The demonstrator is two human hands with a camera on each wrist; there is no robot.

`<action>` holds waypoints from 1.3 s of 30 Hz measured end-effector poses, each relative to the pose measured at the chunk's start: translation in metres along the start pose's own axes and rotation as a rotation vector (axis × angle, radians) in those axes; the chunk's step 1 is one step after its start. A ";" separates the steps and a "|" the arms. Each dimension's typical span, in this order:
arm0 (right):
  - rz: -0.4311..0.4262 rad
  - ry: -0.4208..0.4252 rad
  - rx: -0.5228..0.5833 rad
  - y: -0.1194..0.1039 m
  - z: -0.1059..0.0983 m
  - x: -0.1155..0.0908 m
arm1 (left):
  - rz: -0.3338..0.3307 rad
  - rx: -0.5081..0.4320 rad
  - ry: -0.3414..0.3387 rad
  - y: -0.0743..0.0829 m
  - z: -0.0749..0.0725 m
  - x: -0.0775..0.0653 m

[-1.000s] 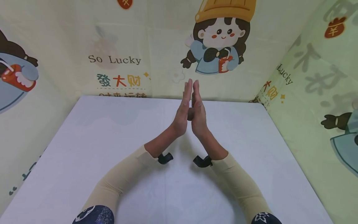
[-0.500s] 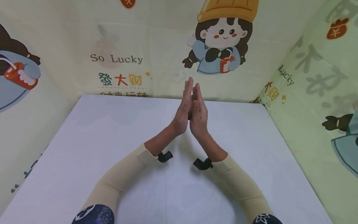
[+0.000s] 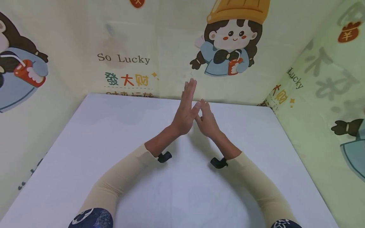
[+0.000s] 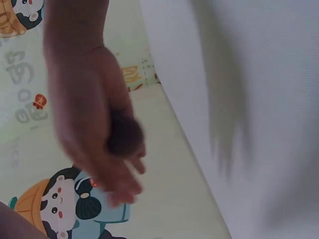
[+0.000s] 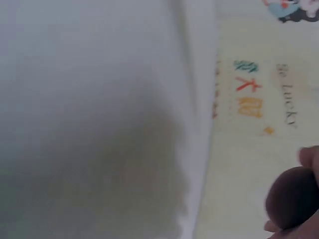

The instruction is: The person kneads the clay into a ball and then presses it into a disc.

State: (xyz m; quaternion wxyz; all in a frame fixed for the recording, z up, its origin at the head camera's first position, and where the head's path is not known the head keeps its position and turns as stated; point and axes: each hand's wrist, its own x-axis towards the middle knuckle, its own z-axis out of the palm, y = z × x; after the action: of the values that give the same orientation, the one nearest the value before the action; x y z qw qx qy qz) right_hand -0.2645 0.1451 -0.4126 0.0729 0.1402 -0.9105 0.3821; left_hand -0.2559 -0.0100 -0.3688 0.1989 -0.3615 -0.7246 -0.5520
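A dark brown, smooth, egg-shaped lump [image 4: 124,135] is held by my right hand [image 3: 209,123], which has its fingers bent round it. The right wrist view shows the same lump [image 5: 294,198] at the lower right, with fingertips on either side of it. In the head view the hands hide it. My left hand [image 3: 183,115] stands upright beside the right one, fingers straight and together, its palm turned inward. Its thumb reaches across to the right hand's fingertips. Both hands are raised above the table.
A white-covered table [image 3: 137,123] spreads below both arms. Printed cloth walls [image 3: 171,57] stand at its back and sides. Each wrist carries a black camera mount [image 3: 164,157], and pale sleeves cover the forearms.
Earlier, both palms lay nearly flat against each other with the lump between them. My right hand has since dropped lower and drawn rightward, its fingers bending round the lump.
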 end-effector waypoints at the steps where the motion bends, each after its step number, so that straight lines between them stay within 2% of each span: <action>1: 0.008 -0.050 -0.082 0.006 0.002 0.001 | 0.000 0.015 -0.003 0.000 -0.001 0.000; 4: 0.047 -0.195 -0.309 0.020 0.008 -0.001 | -0.026 0.071 -0.028 0.001 -0.003 -0.001; 6: 0.070 -0.260 -0.417 0.027 0.012 -0.002 | -0.057 0.121 -0.055 0.001 -0.005 -0.002; 10: 0.090 -0.311 -0.535 0.033 0.017 -0.006 | -0.133 0.209 -0.122 0.003 -0.010 -0.002; 14: 0.109 -0.338 -0.564 0.036 0.018 -0.008 | -0.197 0.307 -0.193 0.005 -0.014 -0.001; 20: 0.111 -0.380 -0.541 0.037 0.016 -0.011 | -0.262 0.540 -0.317 0.006 -0.018 -0.001; 26: 0.132 -0.338 -0.509 0.024 0.001 -0.007 | -0.316 0.717 -0.423 0.005 -0.022 -0.002; 32: 0.100 -0.284 -0.522 0.022 -0.005 0.010 | -0.368 0.813 -0.475 -0.004 -0.025 -0.005; 39: 0.068 -0.313 -0.571 0.039 0.012 0.016 | -0.407 0.847 -0.535 -0.008 -0.029 -0.011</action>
State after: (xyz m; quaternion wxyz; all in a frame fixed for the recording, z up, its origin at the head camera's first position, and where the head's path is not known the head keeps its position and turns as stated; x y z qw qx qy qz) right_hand -0.2924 0.1591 -0.4438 -0.0445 0.1405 -0.9852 0.0871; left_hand -0.2581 -0.0420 -0.3723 0.0249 -0.2300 -0.9645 -0.1274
